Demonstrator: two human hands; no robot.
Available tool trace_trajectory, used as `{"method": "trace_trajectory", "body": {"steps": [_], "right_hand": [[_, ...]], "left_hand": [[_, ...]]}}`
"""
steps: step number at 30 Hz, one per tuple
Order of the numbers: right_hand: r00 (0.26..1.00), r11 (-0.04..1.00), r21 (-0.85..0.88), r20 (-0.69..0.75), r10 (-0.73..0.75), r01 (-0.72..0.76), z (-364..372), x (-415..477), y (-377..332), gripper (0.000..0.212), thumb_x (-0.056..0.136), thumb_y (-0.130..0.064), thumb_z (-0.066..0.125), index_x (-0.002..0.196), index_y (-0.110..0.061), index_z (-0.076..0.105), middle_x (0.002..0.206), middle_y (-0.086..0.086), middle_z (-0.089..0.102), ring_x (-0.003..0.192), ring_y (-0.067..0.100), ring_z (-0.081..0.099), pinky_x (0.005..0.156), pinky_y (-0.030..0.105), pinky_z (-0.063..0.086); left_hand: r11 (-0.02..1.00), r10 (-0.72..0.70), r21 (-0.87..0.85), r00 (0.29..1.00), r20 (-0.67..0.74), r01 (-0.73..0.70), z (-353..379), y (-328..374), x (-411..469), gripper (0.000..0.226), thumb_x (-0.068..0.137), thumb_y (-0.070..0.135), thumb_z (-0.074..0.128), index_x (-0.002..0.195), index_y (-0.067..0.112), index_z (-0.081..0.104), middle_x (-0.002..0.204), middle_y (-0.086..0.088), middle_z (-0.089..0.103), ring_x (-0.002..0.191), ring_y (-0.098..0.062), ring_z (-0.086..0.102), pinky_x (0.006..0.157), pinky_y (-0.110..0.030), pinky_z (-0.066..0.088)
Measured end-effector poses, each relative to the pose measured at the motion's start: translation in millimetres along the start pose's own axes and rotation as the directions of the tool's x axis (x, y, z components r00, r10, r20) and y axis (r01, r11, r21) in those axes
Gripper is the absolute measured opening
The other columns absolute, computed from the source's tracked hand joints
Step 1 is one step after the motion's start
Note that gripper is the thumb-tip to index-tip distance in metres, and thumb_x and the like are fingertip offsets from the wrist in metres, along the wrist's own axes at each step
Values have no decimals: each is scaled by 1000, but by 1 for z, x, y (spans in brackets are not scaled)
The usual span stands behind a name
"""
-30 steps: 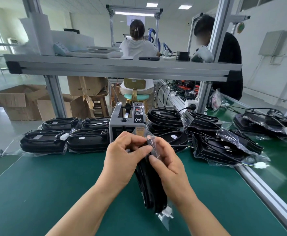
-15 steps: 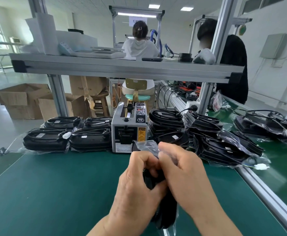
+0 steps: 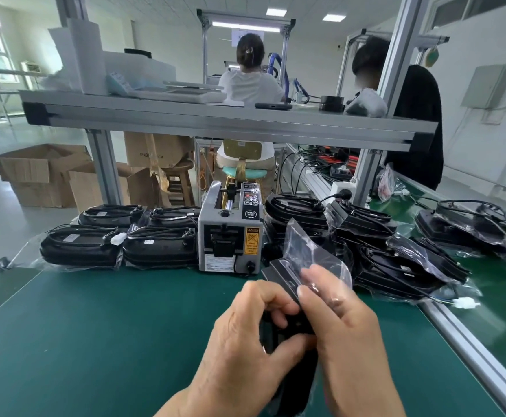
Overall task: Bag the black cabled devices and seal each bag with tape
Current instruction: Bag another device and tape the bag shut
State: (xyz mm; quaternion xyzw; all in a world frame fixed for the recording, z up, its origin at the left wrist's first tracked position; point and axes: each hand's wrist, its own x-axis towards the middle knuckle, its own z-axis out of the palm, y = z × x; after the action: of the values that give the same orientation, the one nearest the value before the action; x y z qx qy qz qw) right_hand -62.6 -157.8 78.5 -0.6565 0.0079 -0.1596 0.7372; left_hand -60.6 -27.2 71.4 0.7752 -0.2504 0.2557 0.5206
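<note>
Across a green bench (image 3: 95, 341) beneath an aluminium shelf (image 3: 215, 118), faces rows of bagged devices (image 3: 80, 246) along the far edge, left of a grey tape dispenser (image 3: 230, 236), and a looser pile (image 3: 396, 266) to its right. Holds a black cabled device (image 3: 293, 383) roughly upright over the bench's near side, partly inside a clear bag (image 3: 308, 248). Clamps the left hand (image 3: 245, 341) grip round the device's body. Pinches the bag's plastic against the device's top with the right hand (image 3: 350, 335) grip, loose flap standing up toward the dispenser.

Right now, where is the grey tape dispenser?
Head view, centre: the tape dispenser stands at the far edge of the green table, between bagged devices left and a device pile right.
</note>
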Motion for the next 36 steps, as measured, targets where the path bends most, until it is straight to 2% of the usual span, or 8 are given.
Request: {"method": "trace_trajectory", "body": {"steps": [10,13,17,19,21,24,28,36], "right_hand": [[990,988,-131,-103,-99,85,12,10,8,32,101,-7,49,116,-22,73,92,-39,69,92,-19,63,72,-3,43],[985,980,-168,-117,-124,104,11,11,13,32,101,-15,48,118,-29,71,106,-29,72,96,-15,63,94,7,46],[988,985,-147,-107,-111,95,12,11,11,32,103,-15,45,119,-33,67,105,-33,70,103,-6,55,86,6,48],[989,986,-140,-103,-103,88,14,13,9,32,103,-15,45,119,-33,66,100,-33,71,102,-8,53,92,13,24],[988,986,-147,-115,-100,83,13,15,11,32,103,-18,46,121,-33,67,102,-30,70,93,-16,64,72,-2,39],[992,988,-141,-104,-76,61,12,14,17,34,101,-22,45,123,-33,68,94,-22,73,64,-12,57,66,6,41],[991,988,-122,-85,-105,94,11,12,17,37,101,-6,46,126,-23,67,111,-41,64,107,-24,55,85,-5,36],[993,991,-91,-51,-106,101,8,12,19,38,102,-4,45,129,-21,65,114,-39,63,110,-23,53,87,-7,34]], "left_hand": [[995,102,-28,992,69,-101,0,-24,18,25,73,35,72,95,33,60,90,20,62,82,-4,62,77,-8,43],[972,-164,-195,976,-142,135,-3,-43,39,14,79,42,72,85,30,71,78,10,69,68,-2,61,65,-10,46],[554,-802,-544,580,-144,631,-2,-109,93,17,95,26,64,93,12,74,68,2,66,53,-8,52,58,-23,46],[322,-916,-621,400,-14,714,0,-139,111,18,97,22,63,97,5,68,65,1,64,52,-8,50,52,-21,43],[200,-951,-636,305,58,745,6,-161,120,14,97,22,63,95,9,65,51,7,60,45,-3,49,43,-17,41],[138,-964,-676,254,75,724,14,-173,127,14,94,22,68,92,9,66,40,7,56,33,0,49,36,-13,40],[112,-973,-733,223,56,671,18,-174,135,23,90,21,73,110,9,68,51,4,62,36,-1,54,40,-18,41],[73,-985,-812,171,33,579,26,-164,147,32,92,13,59,124,12,59,67,3,58,47,-4,51,44,-19,37]]}}
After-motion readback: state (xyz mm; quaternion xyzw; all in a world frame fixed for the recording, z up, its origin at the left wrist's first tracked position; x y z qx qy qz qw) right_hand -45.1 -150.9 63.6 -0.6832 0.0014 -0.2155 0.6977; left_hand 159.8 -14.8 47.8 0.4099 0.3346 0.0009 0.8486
